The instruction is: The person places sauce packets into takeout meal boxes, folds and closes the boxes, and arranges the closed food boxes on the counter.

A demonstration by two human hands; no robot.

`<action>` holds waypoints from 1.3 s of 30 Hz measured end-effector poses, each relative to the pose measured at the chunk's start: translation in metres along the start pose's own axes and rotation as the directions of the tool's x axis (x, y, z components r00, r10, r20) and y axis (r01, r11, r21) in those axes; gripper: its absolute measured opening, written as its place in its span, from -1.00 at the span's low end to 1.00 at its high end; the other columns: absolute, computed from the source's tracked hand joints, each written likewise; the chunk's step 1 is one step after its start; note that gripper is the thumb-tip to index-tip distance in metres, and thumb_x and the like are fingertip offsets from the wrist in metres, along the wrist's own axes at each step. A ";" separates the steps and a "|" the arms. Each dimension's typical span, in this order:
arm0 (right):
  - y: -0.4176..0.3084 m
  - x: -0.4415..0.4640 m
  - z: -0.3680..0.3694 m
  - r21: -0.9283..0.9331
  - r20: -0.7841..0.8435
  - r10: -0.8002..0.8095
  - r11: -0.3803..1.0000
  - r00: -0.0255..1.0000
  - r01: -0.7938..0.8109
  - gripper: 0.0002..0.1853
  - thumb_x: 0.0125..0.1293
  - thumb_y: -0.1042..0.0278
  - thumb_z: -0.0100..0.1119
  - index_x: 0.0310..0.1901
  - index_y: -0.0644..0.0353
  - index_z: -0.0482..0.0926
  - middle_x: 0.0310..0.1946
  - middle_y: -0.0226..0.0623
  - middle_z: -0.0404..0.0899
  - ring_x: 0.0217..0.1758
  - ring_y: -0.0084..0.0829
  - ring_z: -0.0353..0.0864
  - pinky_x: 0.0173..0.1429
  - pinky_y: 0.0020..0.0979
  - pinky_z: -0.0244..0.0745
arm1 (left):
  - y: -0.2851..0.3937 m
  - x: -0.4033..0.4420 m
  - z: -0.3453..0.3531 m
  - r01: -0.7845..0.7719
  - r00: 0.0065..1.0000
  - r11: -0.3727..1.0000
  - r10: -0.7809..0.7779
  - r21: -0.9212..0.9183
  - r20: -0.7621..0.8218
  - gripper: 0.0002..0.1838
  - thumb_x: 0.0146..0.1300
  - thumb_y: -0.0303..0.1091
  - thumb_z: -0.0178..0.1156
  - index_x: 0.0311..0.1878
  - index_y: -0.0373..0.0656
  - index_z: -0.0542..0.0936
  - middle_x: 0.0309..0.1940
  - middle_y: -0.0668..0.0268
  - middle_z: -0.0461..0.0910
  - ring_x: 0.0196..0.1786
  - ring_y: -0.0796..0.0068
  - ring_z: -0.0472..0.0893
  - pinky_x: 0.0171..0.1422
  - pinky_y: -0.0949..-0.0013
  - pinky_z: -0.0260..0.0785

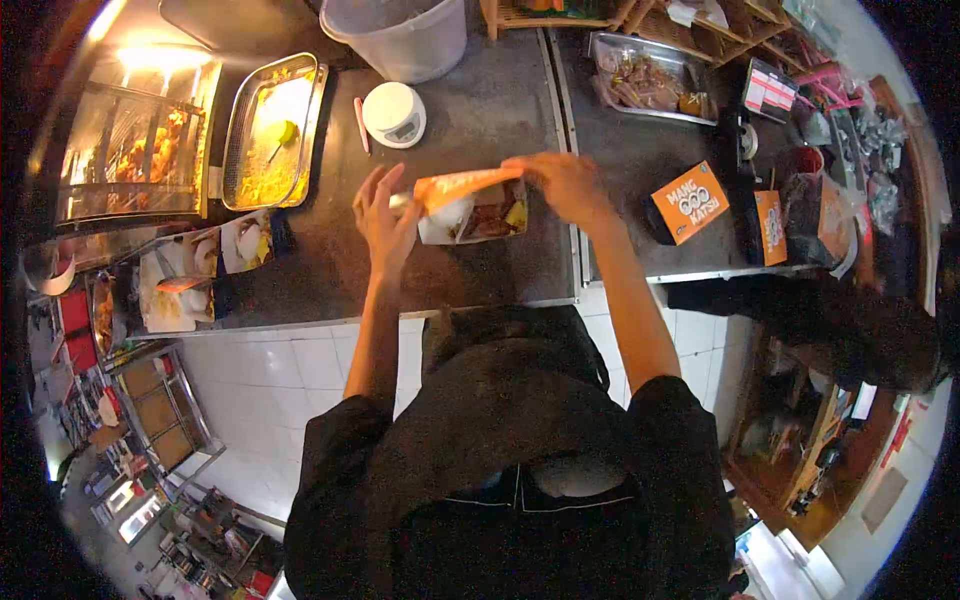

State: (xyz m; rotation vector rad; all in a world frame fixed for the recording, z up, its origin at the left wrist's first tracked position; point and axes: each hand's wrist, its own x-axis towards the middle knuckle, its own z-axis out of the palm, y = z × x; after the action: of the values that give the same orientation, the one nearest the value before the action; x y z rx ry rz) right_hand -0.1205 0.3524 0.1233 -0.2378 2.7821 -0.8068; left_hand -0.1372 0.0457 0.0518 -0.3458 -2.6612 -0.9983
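Orange card makes up the lid of the box, which sits on the counter right in front of me. The lid stands partly raised over the food, with rice and dark pieces showing beneath. My right hand has the lid's right end between thumb and fingers. My left hand is half open at the other end, fingers apart and loosely bent; whether its thumb presses the card, I cannot tell. Working from both ends probably keeps the lid from twisting.

The scale and bucket stand beyond, likely set back for elbow room. The scale is near my left fingertips and could get in their way. A closed box lies to my right.
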 end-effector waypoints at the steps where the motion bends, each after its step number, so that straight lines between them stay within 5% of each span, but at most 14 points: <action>1: 0.001 -0.005 0.005 -0.082 -0.023 -0.027 0.996 0.999 0.025 -0.65 0.48 0.19 0.09 0.26 -0.20 0.57 0.28 -0.15 0.55 0.36 -0.03 0.49 0.36 0.06 0.38 | 0.002 0.003 -0.002 -0.062 0.998 0.991 0.062 0.121 -0.001 -0.43 0.25 -0.27 0.39 0.32 -0.14 0.52 0.20 0.08 0.55 0.24 0.04 0.48 0.42 0.11 0.25; 3: 0.010 -0.029 0.040 -0.250 -0.048 -0.087 0.965 0.995 0.072 -0.56 0.45 0.16 0.15 0.34 -0.19 0.49 0.37 -0.07 0.45 0.37 0.04 0.44 0.38 0.09 0.33 | -0.022 -0.002 0.009 -0.128 0.990 0.983 0.117 0.134 0.085 -0.29 0.25 -0.34 0.40 0.45 -0.19 0.38 0.21 0.04 0.55 0.20 0.16 0.55 0.34 0.15 0.37; 6: 0.017 -0.058 0.094 0.200 -0.144 -0.105 0.971 0.984 0.133 -0.43 0.48 0.05 0.13 0.45 -0.03 0.32 0.41 0.08 0.31 0.38 0.12 0.39 0.40 0.05 0.32 | 0.013 -0.027 0.032 0.496 0.826 0.840 -0.379 -0.219 0.417 -0.18 0.32 -0.35 0.36 0.56 -0.28 0.17 0.18 0.02 0.57 0.08 0.33 0.62 0.17 0.26 0.48; 8: 0.027 -0.050 0.122 0.493 -0.180 0.009 0.866 0.984 0.082 -0.38 0.51 -0.04 0.07 0.45 0.11 0.27 0.38 0.13 0.31 0.39 0.09 0.39 0.41 0.01 0.31 | 0.000 -0.055 0.069 0.300 0.951 0.771 -0.287 -0.561 0.114 -0.12 0.39 -0.36 0.31 0.60 -0.33 -0.01 0.03 0.09 0.63 -0.11 0.46 0.63 -0.03 0.34 0.53; 14: 0.054 -0.022 0.166 0.544 -0.359 0.398 0.824 0.844 -0.158 -0.47 0.49 -0.03 0.13 0.23 0.25 0.44 0.15 0.10 0.56 0.26 0.02 0.54 0.27 -0.13 0.44 | -0.015 -0.062 0.059 0.411 0.911 0.781 -0.344 -0.470 0.225 -0.55 0.45 -0.21 0.23 0.23 -0.36 0.55 0.05 0.14 0.61 0.07 0.45 0.56 0.12 0.29 0.46; 16: 0.067 -0.021 0.140 0.547 -0.129 0.414 0.788 0.901 -0.284 -0.49 0.46 -0.12 0.16 0.07 0.25 0.53 -0.05 -0.04 0.62 -0.01 -0.16 0.63 0.12 -0.19 0.49 | 0.028 -0.025 0.002 0.471 0.863 0.646 -0.196 -0.600 0.466 -0.64 0.39 -0.23 0.24 0.08 -0.31 0.64 -0.25 0.20 0.70 -0.13 0.40 0.66 0.02 0.30 0.51; 18: 0.050 -0.036 0.099 0.727 0.085 0.458 0.579 0.885 -0.369 -0.49 0.51 -0.20 0.03 -0.08 0.18 0.60 -0.19 -0.24 0.66 -0.05 -0.36 0.63 0.11 -0.28 0.50 | 0.025 -0.027 -0.014 0.585 0.778 0.642 -0.270 -0.496 0.568 -0.51 0.42 -0.13 0.27 0.22 -0.34 0.59 0.04 0.19 0.69 0.07 0.40 0.65 0.24 0.30 0.47; 21: 0.061 -0.058 0.084 0.759 0.226 0.407 0.496 0.885 -0.422 -0.44 0.49 -0.27 -0.05 0.19 0.05 0.53 0.16 -0.30 0.49 0.09 -0.42 0.56 -0.05 -0.37 0.57 | 0.017 -0.035 0.001 0.717 0.695 0.481 -0.439 -0.505 0.569 -0.52 0.42 -0.04 0.27 0.14 -0.29 0.65 -0.09 0.16 0.72 -0.04 0.42 0.66 0.08 0.32 0.49; 24: 0.087 -0.067 0.113 0.726 0.183 0.532 0.494 0.827 -0.478 -0.31 0.36 -0.36 0.12 0.29 0.05 0.48 -0.14 -0.25 0.65 -0.30 -0.40 0.70 -0.34 -0.29 0.69 | 0.025 -0.049 0.012 0.496 0.839 0.667 -0.532 -0.556 0.111 -0.60 0.38 -0.04 0.28 0.07 -0.17 0.65 -0.21 0.16 0.66 -0.16 0.33 0.65 -0.08 0.16 0.48; 27: 0.062 -0.073 0.102 0.799 0.172 0.554 0.405 0.814 -0.444 -0.30 0.40 -0.35 0.08 0.34 0.03 0.46 0.05 -0.28 0.62 -0.04 -0.33 0.66 0.00 -0.22 0.61 | 0.033 -0.060 -0.011 -0.084 0.963 0.996 0.071 -0.039 -0.258 -0.69 0.31 -0.12 0.29 -0.09 -0.16 0.58 -0.16 0.13 0.63 -0.17 0.16 0.65 -0.05 0.12 0.46; 29: 0.055 -0.076 0.102 0.851 0.074 0.538 0.405 0.840 -0.335 -0.37 0.50 -0.26 -0.02 0.34 0.07 0.47 0.18 -0.31 0.57 0.16 -0.32 0.57 0.25 -0.19 0.45 | 0.039 -0.064 -0.014 -0.125 0.978 0.976 0.152 -0.178 0.143 -0.79 0.22 -0.25 0.32 -0.24 -0.13 0.52 -0.19 0.10 0.61 -0.22 0.07 0.62 -0.11 0.11 0.44; 32: 0.076 -0.072 0.095 0.642 -0.213 0.464 0.730 0.860 -0.234 -0.43 0.60 -0.15 -0.18 0.33 0.14 0.46 0.22 -0.22 0.55 0.29 -0.31 0.50 0.43 -0.11 0.26 | 0.038 -0.082 0.024 -0.057 0.995 0.911 0.017 -0.407 -0.101 -0.79 0.20 -0.28 0.35 -0.15 -0.07 0.57 -0.20 0.19 0.62 -0.20 0.11 0.63 -0.07 0.15 0.44; 35: 0.043 -0.078 0.061 0.558 -0.458 0.293 0.830 0.840 0.015 -0.48 0.57 -0.09 -0.04 0.28 0.17 0.50 0.18 -0.19 0.56 0.28 -0.28 0.50 0.43 -0.19 0.25 | 0.024 -0.074 -0.002 -0.620 0.777 0.768 0.573 -0.160 -0.263 -0.71 0.18 -0.21 0.40 -0.10 -0.06 0.59 -0.13 0.20 0.63 -0.10 0.14 0.63 -0.03 0.15 0.43; 39: -0.013 -0.075 0.037 0.191 -0.436 0.011 0.978 0.900 0.080 -0.65 0.41 0.21 0.23 0.17 0.10 0.58 0.08 -0.19 0.60 0.24 -0.16 0.52 0.40 -0.22 0.30 | 0.043 -0.070 -0.009 -0.445 0.883 0.895 0.446 -0.038 0.146 -0.64 0.15 -0.01 0.43 -0.16 -0.07 0.66 -0.11 0.25 0.58 0.00 0.19 0.56 0.07 0.12 0.34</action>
State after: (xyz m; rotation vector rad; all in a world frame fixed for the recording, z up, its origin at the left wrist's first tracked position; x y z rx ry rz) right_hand -0.0370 0.3391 0.1133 -0.0739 3.0712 -1.2886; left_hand -0.0566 0.0626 0.0601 -1.0194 -2.5235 -0.8527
